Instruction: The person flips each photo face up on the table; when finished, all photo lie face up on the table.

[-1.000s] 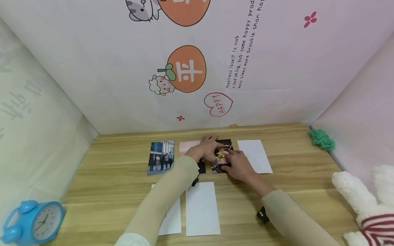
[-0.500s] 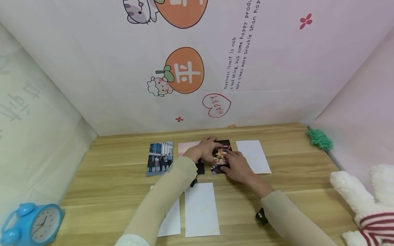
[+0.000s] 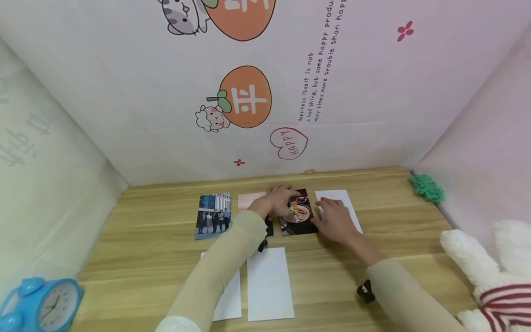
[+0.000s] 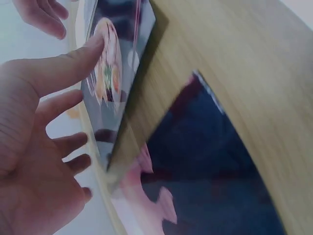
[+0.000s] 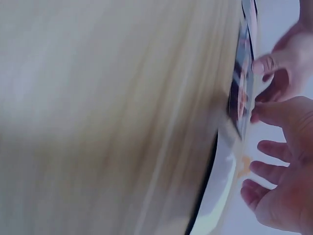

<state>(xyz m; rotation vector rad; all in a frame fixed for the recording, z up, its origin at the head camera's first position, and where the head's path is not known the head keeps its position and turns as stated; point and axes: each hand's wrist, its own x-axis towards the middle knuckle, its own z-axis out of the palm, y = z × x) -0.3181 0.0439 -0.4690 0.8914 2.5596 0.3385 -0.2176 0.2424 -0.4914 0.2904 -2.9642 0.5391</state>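
A photo card of a plated dish (image 3: 300, 226) lies in the back row on the wooden table. My left hand (image 3: 275, 201) rests over its left side, thumb on the picture in the left wrist view, other fingers loosely bent along it. The left forearm partly covers a pink-and-dark photo card (image 3: 249, 199), seen close in the left wrist view. Just right of the dish photo, my right hand (image 3: 336, 220) hovers with spread, relaxed fingers, thumb near that photo's right edge. Its fingers overlap a white blank-faced card (image 3: 350, 207). In the right wrist view both hands appear beside the dish photo.
A group photo card (image 3: 213, 214) lies at the row's left end. Two white cards (image 3: 270, 283) lie in front, one partly under the left sleeve. Around the table are a blue alarm clock (image 3: 58, 304), a green scrunched mesh (image 3: 427, 187) and a white plush toy (image 3: 473, 258).
My right hand has moved right, off the dish photo and over the edge of the white card. My left hand has stayed on the dish photo. The head view has shifted slightly.
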